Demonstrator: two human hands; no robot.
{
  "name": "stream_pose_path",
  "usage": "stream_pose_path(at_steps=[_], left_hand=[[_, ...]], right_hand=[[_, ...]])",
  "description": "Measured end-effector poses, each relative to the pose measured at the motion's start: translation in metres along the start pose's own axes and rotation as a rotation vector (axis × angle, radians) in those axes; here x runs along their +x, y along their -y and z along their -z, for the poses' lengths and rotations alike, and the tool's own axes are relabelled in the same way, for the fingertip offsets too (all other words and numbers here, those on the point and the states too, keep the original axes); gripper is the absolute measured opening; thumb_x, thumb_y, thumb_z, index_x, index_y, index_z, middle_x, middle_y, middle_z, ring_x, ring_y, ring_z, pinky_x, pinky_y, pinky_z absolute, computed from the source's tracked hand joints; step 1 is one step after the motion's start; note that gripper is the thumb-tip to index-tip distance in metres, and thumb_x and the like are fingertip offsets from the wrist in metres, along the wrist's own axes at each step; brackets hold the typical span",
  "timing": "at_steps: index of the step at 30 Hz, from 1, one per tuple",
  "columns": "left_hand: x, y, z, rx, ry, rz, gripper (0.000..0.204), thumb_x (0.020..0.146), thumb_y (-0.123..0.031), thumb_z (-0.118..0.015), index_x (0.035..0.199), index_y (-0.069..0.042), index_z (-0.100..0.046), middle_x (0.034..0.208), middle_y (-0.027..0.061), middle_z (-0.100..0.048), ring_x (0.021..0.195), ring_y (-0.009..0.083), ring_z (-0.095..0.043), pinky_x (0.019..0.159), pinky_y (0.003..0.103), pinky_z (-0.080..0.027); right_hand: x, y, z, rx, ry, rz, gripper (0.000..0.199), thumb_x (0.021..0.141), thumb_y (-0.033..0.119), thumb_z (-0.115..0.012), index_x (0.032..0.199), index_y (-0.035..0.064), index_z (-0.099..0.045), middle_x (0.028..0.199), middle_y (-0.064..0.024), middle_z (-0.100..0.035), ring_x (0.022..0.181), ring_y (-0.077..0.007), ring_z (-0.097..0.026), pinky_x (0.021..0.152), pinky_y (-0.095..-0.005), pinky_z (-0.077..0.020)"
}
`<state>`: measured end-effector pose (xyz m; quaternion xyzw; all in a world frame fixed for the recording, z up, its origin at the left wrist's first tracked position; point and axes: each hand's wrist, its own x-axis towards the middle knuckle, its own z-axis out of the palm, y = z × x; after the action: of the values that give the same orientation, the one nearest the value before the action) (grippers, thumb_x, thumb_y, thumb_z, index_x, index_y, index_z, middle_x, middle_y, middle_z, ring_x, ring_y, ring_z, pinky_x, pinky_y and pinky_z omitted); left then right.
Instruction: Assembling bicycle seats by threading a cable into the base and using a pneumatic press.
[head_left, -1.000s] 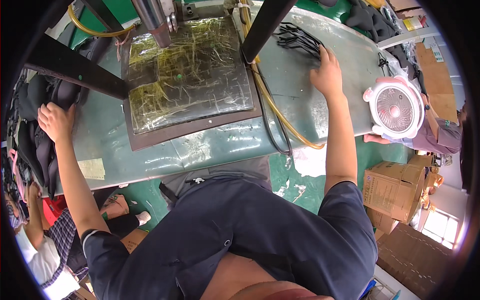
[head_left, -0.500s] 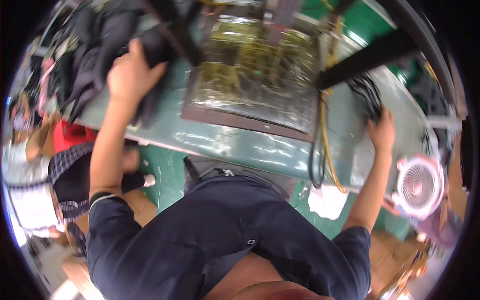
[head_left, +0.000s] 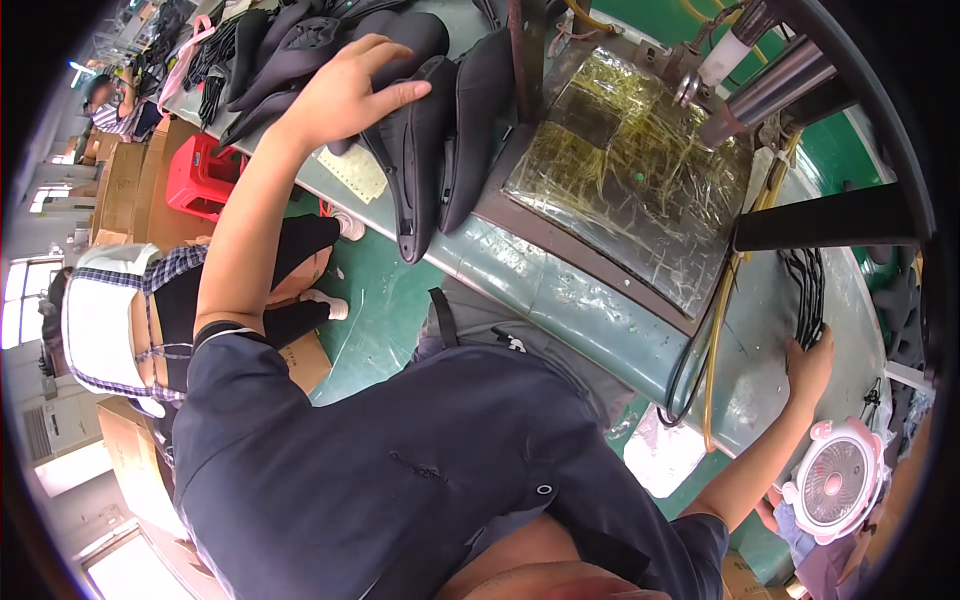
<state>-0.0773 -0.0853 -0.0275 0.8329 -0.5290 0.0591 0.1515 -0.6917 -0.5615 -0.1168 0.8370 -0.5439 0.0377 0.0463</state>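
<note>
My left hand [head_left: 345, 95] is open, its fingers and thumb spread, over a pile of long black moulded padded pieces [head_left: 300, 50]. Two such pieces lie beside it: one black piece [head_left: 412, 160] directly below the fingers and another black piece [head_left: 478, 130] to its right. Whether the fingertips touch them I cannot tell. On the right of the green table [head_left: 480, 275], my right hand [head_left: 810, 370] is closed around the near end of a bundle of thin black cords [head_left: 803, 290]. Part of its fingers is hidden by the hand itself.
A film-covered plate with yellowish patches [head_left: 640, 180] sits under a machine with a metal cylinder [head_left: 770, 90] and dark frame bars [head_left: 830, 218]. A yellow hose [head_left: 718, 350] hangs over the table edge. A pink-and-white fan [head_left: 832, 480], a red stool [head_left: 195, 175] and a co-worker [head_left: 130, 320] are nearby.
The view has turned left, so the table appears tilted and more of the black pieces shows. Two black pieces now lie near the table's front edge by my left hand. My right hand stays at the cords.
</note>
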Motion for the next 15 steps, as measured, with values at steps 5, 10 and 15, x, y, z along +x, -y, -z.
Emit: stream_pose_path(at_steps=[5,10,15], left_hand=[[0.002,0.000,-0.005,-0.190,0.116,-0.293,0.081,0.090,-0.035,-0.089,0.157,-0.007,-0.054,0.163,0.0176,-0.051,0.148,0.0368,-0.052,0.123,0.044,-0.044],[0.034,-0.021,0.020,-0.482,0.697,0.079,0.098,0.073,0.004,-0.068,0.166,-0.006,-0.040,0.161,0.0147,-0.053,0.151,0.0279,-0.052,0.123,0.036,-0.042],[0.051,0.007,-0.017,-0.072,0.194,-0.641,0.055,0.082,-0.006,-0.067,0.137,-0.003,-0.060,0.131,0.0159,-0.068,0.120,0.0347,-0.067,0.106,0.037,-0.051]], right_hand=[[-0.009,-0.026,0.014,0.188,-0.093,-0.055,0.058,0.089,0.015,-0.076,0.143,0.0001,-0.060,0.116,-0.0239,-0.072,0.106,-0.0403,-0.071,0.098,-0.0452,-0.0553],[-0.066,-0.035,0.044,0.452,-0.376,-0.057,0.047,0.101,0.012,-0.072,0.143,-0.0052,-0.059,0.116,-0.0125,-0.072,0.099,-0.0188,-0.066,0.095,-0.0356,-0.0542],[-0.122,-0.001,0.023,0.708,-0.420,0.008,0.044,0.104,0.004,-0.073,0.144,-0.0052,-0.057,0.120,-0.0109,-0.069,0.105,-0.0149,-0.064,0.092,-0.0285,-0.0527]])
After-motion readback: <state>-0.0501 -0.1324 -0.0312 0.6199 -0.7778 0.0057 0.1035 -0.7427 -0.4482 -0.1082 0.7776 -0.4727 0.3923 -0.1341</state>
